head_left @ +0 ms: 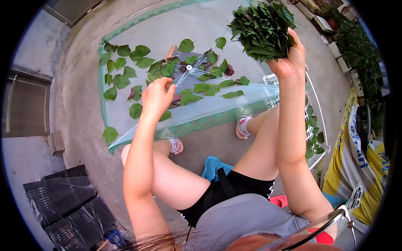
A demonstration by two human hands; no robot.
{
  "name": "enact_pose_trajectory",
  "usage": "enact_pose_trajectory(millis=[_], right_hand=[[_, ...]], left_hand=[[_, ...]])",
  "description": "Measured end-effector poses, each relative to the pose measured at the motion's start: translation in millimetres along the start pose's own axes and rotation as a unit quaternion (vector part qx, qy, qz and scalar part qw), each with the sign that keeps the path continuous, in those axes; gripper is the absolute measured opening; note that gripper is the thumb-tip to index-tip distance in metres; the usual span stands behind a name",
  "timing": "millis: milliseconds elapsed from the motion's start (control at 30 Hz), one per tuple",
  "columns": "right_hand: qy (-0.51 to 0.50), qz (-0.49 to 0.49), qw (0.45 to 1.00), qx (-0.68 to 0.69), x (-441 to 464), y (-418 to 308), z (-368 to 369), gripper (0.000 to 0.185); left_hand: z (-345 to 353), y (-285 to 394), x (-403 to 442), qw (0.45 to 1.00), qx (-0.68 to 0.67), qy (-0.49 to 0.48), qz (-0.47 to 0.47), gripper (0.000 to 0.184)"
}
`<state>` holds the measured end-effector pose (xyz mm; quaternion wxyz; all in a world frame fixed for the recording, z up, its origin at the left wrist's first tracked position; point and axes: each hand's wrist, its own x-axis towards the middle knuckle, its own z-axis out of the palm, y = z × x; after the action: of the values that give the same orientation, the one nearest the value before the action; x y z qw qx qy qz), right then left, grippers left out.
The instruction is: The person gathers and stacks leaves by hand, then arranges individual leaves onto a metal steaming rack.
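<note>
My right hand [291, 60] is raised at the upper right, wrapped round a thick bundle of green leaves [264, 31] with toothed edges. Over the middle of a see-through, umbrella-like cover [247, 102] with a green border, my left hand [157, 96] has its fingers pinched together. Whether a leaf sits between those fingertips I cannot make out. A green leaf [167, 70] lies just beyond them. Several more loose leaves, green and some purplish, are scattered over the cover, around its white central hub [189, 67] and thin ribs.
A white plastic basket [319, 158] with leaves stands beside my right leg, partly hidden by my arm. Black crates [63, 194] are stacked at the lower left. Yellow and white sacks [341, 154] lie at the right. Part of a blue stool [214, 166] shows between my legs.
</note>
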<state>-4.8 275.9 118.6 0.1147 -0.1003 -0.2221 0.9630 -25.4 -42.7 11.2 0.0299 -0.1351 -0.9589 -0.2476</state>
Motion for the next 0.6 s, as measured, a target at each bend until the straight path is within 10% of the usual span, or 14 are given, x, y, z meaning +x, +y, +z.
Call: enact_pose_trajectory(millis=[500, 600], right_hand=[[0.076, 0.039, 0.995, 0.059, 18.0, -2.6, -18.5, 0.021], [0.044, 0.040, 0.997, 0.059, 17.7, -0.1, -23.9, 0.020]], left_hand=[[90.9, -15.1, 115.1, 0.954, -0.130, -0.207, -0.175, 0.041], [156.7, -93.4, 160.3, 0.977, 0.043, -0.208, -0.027, 0.040]])
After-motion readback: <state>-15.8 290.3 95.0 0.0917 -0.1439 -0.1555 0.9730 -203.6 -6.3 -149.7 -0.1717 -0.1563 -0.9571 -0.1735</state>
